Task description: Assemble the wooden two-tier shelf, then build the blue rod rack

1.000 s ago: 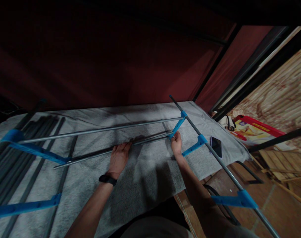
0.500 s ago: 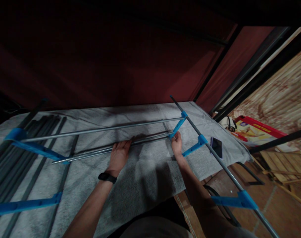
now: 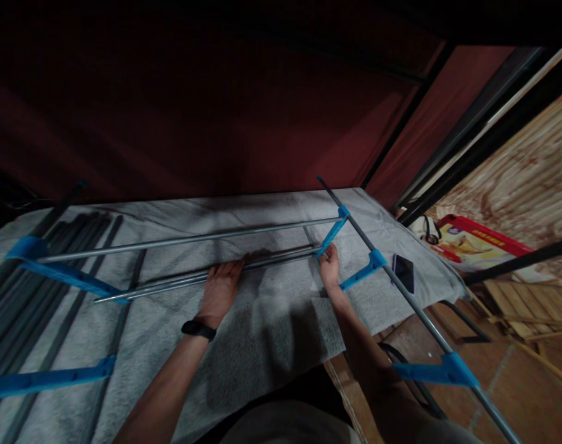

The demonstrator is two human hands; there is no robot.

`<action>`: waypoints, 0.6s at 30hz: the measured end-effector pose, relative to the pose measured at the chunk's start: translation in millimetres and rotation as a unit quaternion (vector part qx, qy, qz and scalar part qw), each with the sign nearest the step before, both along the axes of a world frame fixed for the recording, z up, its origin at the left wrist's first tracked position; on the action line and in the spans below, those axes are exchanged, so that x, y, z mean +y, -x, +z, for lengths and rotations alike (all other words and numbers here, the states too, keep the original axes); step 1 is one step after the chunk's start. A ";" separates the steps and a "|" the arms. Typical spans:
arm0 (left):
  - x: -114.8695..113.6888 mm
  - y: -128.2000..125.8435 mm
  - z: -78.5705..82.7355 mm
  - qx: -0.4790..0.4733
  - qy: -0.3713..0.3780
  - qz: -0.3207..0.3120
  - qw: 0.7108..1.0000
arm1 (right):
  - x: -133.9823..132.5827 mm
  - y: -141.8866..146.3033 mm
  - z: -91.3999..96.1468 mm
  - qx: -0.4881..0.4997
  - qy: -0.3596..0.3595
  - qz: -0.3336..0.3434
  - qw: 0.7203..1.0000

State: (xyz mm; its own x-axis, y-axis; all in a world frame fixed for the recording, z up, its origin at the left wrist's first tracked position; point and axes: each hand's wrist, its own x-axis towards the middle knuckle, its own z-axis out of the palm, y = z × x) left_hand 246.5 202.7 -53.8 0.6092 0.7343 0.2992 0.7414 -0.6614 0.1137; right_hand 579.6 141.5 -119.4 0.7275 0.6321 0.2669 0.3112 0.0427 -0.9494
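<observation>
My left hand (image 3: 222, 287), with a black band at the wrist, lies over a pair of thin metal tubes (image 3: 170, 285), fingers wrapped on them. At their right ends my right hand (image 3: 328, 266) pinches the tip of a blue plastic bracket (image 3: 331, 236) where the tubes meet it. The tubes' left ends rest on the tip of another blue bracket (image 3: 73, 276), and one sticks out past it. Behind them a single metal tube (image 3: 193, 238) spans the two brackets. The right bracket is fixed on a long grey pole (image 3: 408, 285). My right fingertips are partly hidden.
Several dark grey tubes (image 3: 40, 302) lie at the left on the grey cloth (image 3: 272, 327). More blue brackets (image 3: 364, 271) sit on the poles. A phone (image 3: 403, 273) lies right of the pole. Beyond the table edge are a red box (image 3: 484, 240) and a wooden slatted piece (image 3: 530, 305).
Both hands keep their places on the tubes and bracket. The tubes' left end appears very slightly further left, and the whole view has shifted a little.
</observation>
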 end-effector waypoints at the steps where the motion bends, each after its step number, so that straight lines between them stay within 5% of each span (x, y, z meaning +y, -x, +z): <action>1: -0.5 0.3 -0.9 0.002 -0.001 -0.001 1.000 | -0.1 0.4 0.7 0.003 0.003 -0.006 1.000; 18: -2.9 -3.7 1.0 0.010 0.003 0.010 1.000 | -1.6 1.1 4.2 0.012 0.007 -0.009 1.000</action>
